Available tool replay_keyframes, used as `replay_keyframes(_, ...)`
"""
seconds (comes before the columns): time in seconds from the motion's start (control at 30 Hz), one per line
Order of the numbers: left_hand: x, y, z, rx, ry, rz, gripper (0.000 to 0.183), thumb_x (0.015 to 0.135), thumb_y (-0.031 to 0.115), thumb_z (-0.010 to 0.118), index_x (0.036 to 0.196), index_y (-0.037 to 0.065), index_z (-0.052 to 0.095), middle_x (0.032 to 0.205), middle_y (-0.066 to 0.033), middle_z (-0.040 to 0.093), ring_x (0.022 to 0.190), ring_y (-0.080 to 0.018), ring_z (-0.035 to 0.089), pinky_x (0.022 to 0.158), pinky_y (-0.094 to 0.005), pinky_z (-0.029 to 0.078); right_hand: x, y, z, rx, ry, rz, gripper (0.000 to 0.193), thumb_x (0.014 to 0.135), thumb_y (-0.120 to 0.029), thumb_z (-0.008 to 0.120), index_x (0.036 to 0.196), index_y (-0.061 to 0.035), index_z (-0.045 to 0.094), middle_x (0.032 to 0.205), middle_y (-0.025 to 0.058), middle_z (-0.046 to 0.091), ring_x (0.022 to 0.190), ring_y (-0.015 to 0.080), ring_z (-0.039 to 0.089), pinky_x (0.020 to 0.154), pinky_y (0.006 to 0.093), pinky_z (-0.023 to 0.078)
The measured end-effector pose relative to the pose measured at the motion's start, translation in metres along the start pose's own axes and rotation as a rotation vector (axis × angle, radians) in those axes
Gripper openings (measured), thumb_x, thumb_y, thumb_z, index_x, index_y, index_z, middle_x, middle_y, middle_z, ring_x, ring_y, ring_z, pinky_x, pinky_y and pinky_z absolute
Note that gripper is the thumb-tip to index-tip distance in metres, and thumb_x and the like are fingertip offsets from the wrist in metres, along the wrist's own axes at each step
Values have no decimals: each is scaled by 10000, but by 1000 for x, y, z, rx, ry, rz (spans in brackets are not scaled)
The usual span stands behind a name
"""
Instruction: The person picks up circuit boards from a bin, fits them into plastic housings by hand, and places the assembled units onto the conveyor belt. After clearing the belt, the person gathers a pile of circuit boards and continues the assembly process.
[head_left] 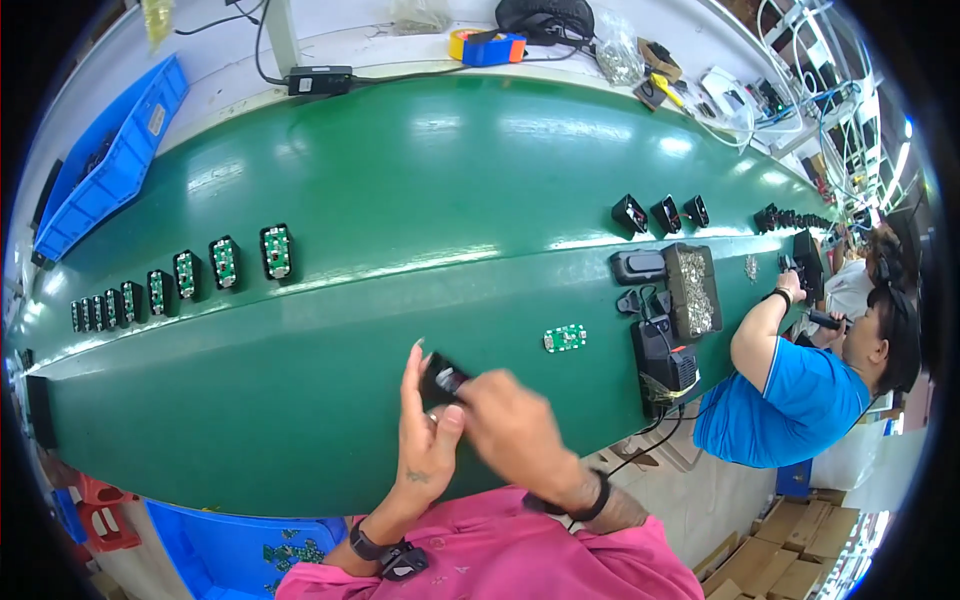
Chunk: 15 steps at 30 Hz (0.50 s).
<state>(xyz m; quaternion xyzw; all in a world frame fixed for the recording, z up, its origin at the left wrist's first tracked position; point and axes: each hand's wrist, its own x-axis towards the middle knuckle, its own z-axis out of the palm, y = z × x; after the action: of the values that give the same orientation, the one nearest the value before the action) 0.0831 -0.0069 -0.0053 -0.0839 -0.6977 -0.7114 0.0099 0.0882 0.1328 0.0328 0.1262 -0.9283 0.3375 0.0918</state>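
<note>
A small black plastic housing, open on one face, is held over the near part of the green table. My left hand closes round its left and lower sides, with the thumb towards me. At the housing's open side, my right hand has its fingers curled together. Motion blurs that hand, and what its fingertips pinch, if anything, is hidden. To the right of both hands, a loose green circuit board lies flat on the table.
Black housings with green boards line the left. Three black housings stand far right, beyond a tray of small metal parts and a black corded device. A blue bin is far left; a co-worker sits right.
</note>
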Motion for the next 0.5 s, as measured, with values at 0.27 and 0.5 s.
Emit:
replay_keyframes(0.27, 1, 8, -6, -432, -18, -452, 461, 983, 107, 476, 1425, 109, 348, 1196, -128, 541, 865, -276, 689, 634, -320, 575, -25, 68, -50, -459, -1, 233, 685, 787, -261, 783, 1353, 12, 513, 1446, 227, 433, 1346, 437, 364, 1114, 499, 331)
replay_keyframes(0.5, 13, 2, -7, -495, -294, -581, 366, 991, 118, 492, 1349, 67, 433, 1132, -123, 573, 898, -250, 693, 666, -335, 583, -130, 47, -48, -353, -217, -8, 608, 765, -292, 800, 1272, -23, 599, 1319, 160, 531, 1200, 371, 470, 1026, 580, 390)
